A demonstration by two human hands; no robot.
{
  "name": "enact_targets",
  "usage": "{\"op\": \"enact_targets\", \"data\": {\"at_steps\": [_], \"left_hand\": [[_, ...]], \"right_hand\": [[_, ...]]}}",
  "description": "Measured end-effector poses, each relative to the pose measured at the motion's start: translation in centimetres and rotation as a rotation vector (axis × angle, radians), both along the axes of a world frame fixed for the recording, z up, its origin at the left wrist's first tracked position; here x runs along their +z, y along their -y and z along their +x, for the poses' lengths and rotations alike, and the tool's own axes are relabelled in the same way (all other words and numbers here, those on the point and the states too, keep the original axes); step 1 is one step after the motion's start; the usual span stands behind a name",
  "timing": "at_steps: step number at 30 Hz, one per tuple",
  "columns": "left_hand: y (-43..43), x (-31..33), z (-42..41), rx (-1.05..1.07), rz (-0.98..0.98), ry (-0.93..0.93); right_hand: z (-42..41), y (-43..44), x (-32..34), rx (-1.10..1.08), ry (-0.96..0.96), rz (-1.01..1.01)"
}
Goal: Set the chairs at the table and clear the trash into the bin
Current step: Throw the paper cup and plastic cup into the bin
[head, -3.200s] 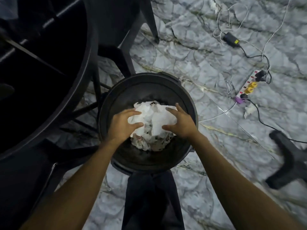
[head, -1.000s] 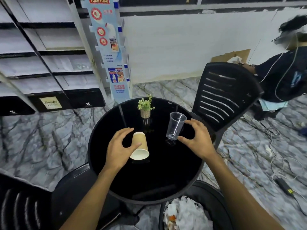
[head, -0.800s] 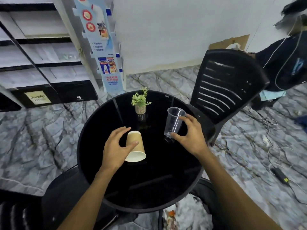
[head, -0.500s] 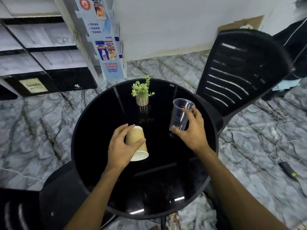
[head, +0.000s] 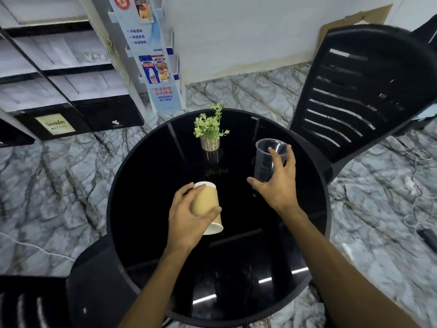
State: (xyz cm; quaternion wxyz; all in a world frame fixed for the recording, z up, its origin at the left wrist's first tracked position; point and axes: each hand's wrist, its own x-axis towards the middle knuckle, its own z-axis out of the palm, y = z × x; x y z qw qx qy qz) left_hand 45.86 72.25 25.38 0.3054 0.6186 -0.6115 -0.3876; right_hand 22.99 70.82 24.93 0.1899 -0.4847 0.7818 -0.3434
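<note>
Two cups in hand now, one for each hand. Grips the brown paper cup [head: 207,204] with the left hand [head: 186,216], a little left of the frame centre: fingers curled over the far side, thumb clamped on the near side, cup tilted with the base upward in the frame and the white mouth downward. Pinches the clear plastic cup [head: 266,159] with the right hand [head: 279,185], right of centre: thumb low near the base, other fingers closed on the wall up to the rim, cup upright. Both over the black round table [head: 146,185], in front of the small green plant [head: 210,129] (cannot say surely whether the paper cup is already off the glass; the clear one seems slightly raised over its reflection).

Compared with one second ago: then only reaching, fingers more spread, right hand not yet touching its cup; now closed on both. Means, probably, that the grasping is finished and the carrying can begin. Must still bring both to the bin, not visible now, though seen at the bottom edge one second ago with white paper inside. Concerning chairs: one black chair [head: 354,91] at upper right beside the table, a second chair [head: 94,292] at lower left, close against the table edge. Should squeeze the thin clear cup gently, as likely easy to crush.
</note>
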Motion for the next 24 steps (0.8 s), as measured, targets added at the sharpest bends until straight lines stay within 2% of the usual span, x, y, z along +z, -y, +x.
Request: {"op": "enact_targets", "data": {"at_steps": [12, 24], "left_hand": [[0.0, 0.5, 0.6, -0.016, -0.041, -0.028], [-0.6, 5.1, -2.6, -0.12, -0.115, -0.064]], "right_hand": [[0.0, -0.4, 0.5, 0.011, 0.08, -0.011], [-3.7, -7.8, 7.3, -0.1, 0.042, -0.126]]}}
